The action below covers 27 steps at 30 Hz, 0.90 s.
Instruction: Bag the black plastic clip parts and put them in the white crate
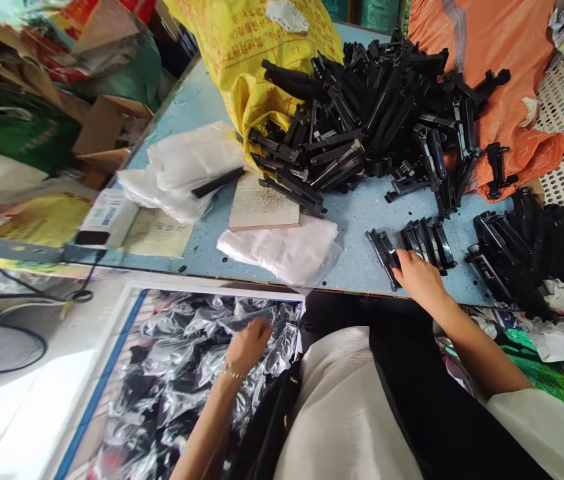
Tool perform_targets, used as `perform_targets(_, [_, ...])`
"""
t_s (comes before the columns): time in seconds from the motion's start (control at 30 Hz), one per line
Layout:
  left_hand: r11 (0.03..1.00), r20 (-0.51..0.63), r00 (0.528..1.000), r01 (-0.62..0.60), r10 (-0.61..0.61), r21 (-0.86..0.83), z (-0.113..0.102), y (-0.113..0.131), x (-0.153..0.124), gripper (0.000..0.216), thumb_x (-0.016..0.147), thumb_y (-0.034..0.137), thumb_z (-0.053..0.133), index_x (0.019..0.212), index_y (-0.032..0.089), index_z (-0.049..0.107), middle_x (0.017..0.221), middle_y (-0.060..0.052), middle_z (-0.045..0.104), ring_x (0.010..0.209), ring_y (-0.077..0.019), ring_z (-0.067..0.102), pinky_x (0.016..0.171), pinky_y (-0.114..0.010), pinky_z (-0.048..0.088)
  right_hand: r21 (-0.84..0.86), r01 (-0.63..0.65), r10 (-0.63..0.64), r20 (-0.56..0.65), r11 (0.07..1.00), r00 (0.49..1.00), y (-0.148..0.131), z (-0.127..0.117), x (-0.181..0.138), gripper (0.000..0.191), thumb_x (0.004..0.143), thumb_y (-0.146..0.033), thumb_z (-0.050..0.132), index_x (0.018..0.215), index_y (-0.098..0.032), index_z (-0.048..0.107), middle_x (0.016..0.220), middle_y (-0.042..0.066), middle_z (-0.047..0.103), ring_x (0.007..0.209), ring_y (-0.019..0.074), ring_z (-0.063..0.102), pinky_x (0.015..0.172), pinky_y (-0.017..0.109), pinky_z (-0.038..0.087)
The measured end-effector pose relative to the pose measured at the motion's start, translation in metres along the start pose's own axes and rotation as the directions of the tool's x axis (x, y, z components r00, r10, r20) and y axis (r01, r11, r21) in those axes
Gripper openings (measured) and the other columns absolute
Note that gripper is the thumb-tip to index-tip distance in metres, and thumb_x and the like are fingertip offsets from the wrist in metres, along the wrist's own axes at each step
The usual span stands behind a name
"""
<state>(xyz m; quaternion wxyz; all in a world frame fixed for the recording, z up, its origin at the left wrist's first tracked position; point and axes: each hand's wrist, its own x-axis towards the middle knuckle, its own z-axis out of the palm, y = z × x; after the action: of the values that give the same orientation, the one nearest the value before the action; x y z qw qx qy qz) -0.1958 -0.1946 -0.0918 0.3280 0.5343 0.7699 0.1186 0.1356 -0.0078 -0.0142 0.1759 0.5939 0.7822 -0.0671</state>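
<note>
My right hand (419, 279) rests at the near edge of the blue table (357, 220), fingers curled on a black plastic part (383, 255) lying flat, next to a short row of the same parts (428, 241). My left hand (248, 347) reaches down into a white box (112, 347) below the table. That box is full of clear bagged black parts (187, 380), and my fingers are bent onto the crinkled plastic. A big heap of black parts (377, 113) covers the far middle of the table.
A yellow sack (242, 60) and an orange sack (507, 67) lie behind the heap. Clear empty bags (282, 250) and a cardboard piece (262, 207) sit on the table's left half. Another pile of black parts (527, 253) is at right. Cartons and cables crowd the left.
</note>
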Motion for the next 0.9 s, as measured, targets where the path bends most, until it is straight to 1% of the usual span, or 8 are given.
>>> perform_targets(0.1, [0.944,-0.262,0.907,-0.318,0.329,0.084,0.001,0.045,0.040,0.021,0.097,0.034,0.054,0.104,0.019,0.067,0.108,-0.012,0.067,0.098,-0.0239,0.065,0.089,-0.038,0.053,0.057,0.017,-0.018,0.010,0.998,1.000,0.001,0.004,-0.001,0.040,0.095,-0.040,0.040,0.126,-0.016,0.051,0.116,0.015,0.065,0.091,0.0163,0.068,0.075,0.022,0.044])
perform_targets(0.2, [0.822,-0.290,0.779,-0.461,0.555,0.335,0.002,0.084,0.084,0.016,0.093,0.028,0.060,0.097,0.015,0.069,0.113,-0.020,0.064,0.100,-0.0311,0.063,0.088,-0.046,0.053,0.169,-0.005,0.003,0.018,0.986,1.000,0.011,0.008,-0.001,0.035,0.094,-0.037,0.042,0.113,-0.013,0.058,0.113,0.014,0.067,0.086,0.0126,0.066,0.073,0.021,0.041])
perform_targets(0.27, [0.831,-0.246,0.806,-0.459,0.538,0.313,0.000,0.092,0.106,0.018,0.094,0.021,0.053,0.086,0.014,0.068,0.103,-0.018,0.066,0.091,-0.0284,0.063,0.081,-0.042,0.054,0.356,-0.015,0.001,0.040,0.934,0.999,0.020,0.013,-0.001,0.031,0.092,-0.037,0.047,0.106,-0.013,0.061,0.106,0.011,0.069,0.080,0.0090,0.062,0.070,0.019,0.039])
perform_targets(0.33, [0.883,-0.232,0.852,-0.460,0.468,0.091,-0.007,0.090,0.120,0.020,0.094,0.020,0.052,0.082,0.015,0.068,0.097,-0.014,0.067,0.089,-0.0238,0.064,0.081,-0.037,0.053,0.663,-0.045,-0.039,0.111,0.747,0.993,0.024,0.021,-0.001,0.032,0.088,-0.040,0.054,0.104,-0.015,0.063,0.095,0.006,0.070,0.073,0.0061,0.058,0.067,0.017,0.039])
perform_targets(0.47, [0.831,-0.174,0.966,-0.255,0.193,-0.494,-0.024,0.082,0.128,0.024,0.076,0.038,0.074,0.078,0.015,0.066,0.077,-0.004,0.065,0.071,-0.0158,0.059,0.066,-0.027,0.047,0.963,-0.268,-0.260,0.249,-0.041,0.933,0.006,0.032,0.000,0.045,0.074,-0.050,0.071,0.103,-0.016,0.063,0.086,0.001,0.070,0.067,0.0037,0.058,0.065,0.016,0.047])
perform_targets(0.53, [0.775,-0.126,0.988,-0.151,0.093,-0.614,-0.029,0.085,0.129,0.034,0.070,0.047,0.077,0.077,0.015,0.066,0.069,-0.001,0.060,0.064,-0.0130,0.053,0.061,-0.026,0.042,0.890,-0.373,-0.375,0.263,-0.262,0.889,-0.016,0.029,0.004,0.049,0.066,-0.050,0.079,0.098,-0.016,0.063,0.090,0.002,0.071,0.066,0.0036,0.059,0.065,0.018,0.051])
perform_targets(0.73, [0.761,-0.156,0.968,-0.251,0.197,-0.599,-0.027,0.098,0.127,0.026,0.072,0.042,0.070,0.074,0.016,0.073,0.092,-0.007,0.068,0.090,-0.0190,0.061,0.086,-0.032,0.048,0.770,-0.488,-0.551,0.218,-0.410,0.806,-0.095,0.013,0.034,0.055,0.054,-0.045,0.088,0.094,-0.015,0.064,0.080,-0.001,0.071,0.066,0.0046,0.060,0.066,0.020,0.054])
perform_targets(0.9, [0.723,-0.176,0.978,-0.203,0.113,-0.660,-0.027,0.092,0.121,0.029,0.074,0.043,0.070,0.080,0.014,0.069,0.085,-0.006,0.064,0.076,-0.0151,0.056,0.071,-0.028,0.045,0.785,-0.427,-0.448,0.215,-0.450,0.868,-0.111,0.023,0.061,0.051,0.050,-0.045,0.089,0.080,-0.014,0.062,0.068,-0.004,0.064,0.062,0.0019,0.057,0.062,0.016,0.050])
